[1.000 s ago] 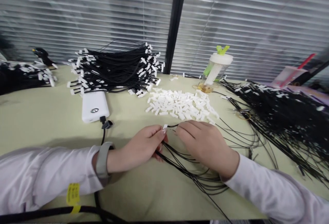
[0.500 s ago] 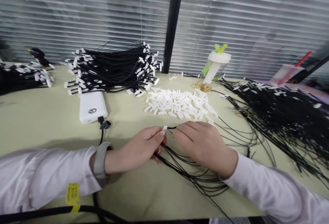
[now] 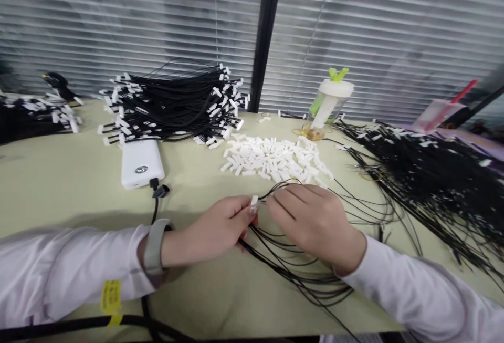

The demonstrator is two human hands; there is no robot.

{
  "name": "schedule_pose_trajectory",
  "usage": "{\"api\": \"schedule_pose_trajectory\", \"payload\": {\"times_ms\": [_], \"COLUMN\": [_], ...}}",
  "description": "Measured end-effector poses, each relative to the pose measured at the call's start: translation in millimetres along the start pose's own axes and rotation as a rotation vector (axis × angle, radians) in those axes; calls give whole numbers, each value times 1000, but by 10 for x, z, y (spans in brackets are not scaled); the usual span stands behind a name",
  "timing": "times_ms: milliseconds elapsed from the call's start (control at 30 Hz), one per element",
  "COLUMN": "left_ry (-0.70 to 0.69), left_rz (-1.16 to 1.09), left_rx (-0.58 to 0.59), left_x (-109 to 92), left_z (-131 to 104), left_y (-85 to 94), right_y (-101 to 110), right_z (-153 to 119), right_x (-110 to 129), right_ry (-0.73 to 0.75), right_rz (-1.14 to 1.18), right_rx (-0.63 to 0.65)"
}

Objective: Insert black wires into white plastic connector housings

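Observation:
My left hand [image 3: 220,227] pinches a small white connector [image 3: 254,202] between thumb and finger, and black wires [image 3: 291,272] run from below its fingers toward the lower right. Close on its right, my right hand [image 3: 315,222] is closed, back of the hand up, with its fingertips at thin black wires beside the connector. What lies inside its fingers is hidden. A pile of loose white connectors [image 3: 275,158] lies just beyond both hands.
A white power bank [image 3: 142,164] with a cable lies left. Behind it is a stack of black cables [image 3: 173,104]. A lidded cup [image 3: 333,101] stands at the back. More black wires [image 3: 433,175] cover the right side of the table [image 3: 189,295].
The white connector in my left hand shows more and sits slightly to the right. Thin wires now arch up between the hands. My right hand has shifted slightly.

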State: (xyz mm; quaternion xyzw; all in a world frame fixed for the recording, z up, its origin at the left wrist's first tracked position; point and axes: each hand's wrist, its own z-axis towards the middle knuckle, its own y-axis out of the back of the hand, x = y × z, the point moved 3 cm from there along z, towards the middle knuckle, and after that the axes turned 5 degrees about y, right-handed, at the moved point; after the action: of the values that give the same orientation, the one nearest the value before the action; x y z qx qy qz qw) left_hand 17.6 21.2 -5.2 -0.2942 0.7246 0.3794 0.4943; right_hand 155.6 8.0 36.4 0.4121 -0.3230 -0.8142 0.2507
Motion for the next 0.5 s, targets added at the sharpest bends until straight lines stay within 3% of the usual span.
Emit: {"api": "schedule_pose_trajectory", "payload": {"times_ms": [200, 500], "left_ry": [-11, -46], "left_rz": [37, 9], "left_rx": [3, 34], "left_x": [-9, 7], "left_z": [-14, -42], "left_y": [-9, -15], "right_y": [13, -89], "right_z": [-2, -13], "right_x": [32, 21], "right_ry": [79, 84], "right_rz": [44, 110], "right_rx": [-58, -20]}}
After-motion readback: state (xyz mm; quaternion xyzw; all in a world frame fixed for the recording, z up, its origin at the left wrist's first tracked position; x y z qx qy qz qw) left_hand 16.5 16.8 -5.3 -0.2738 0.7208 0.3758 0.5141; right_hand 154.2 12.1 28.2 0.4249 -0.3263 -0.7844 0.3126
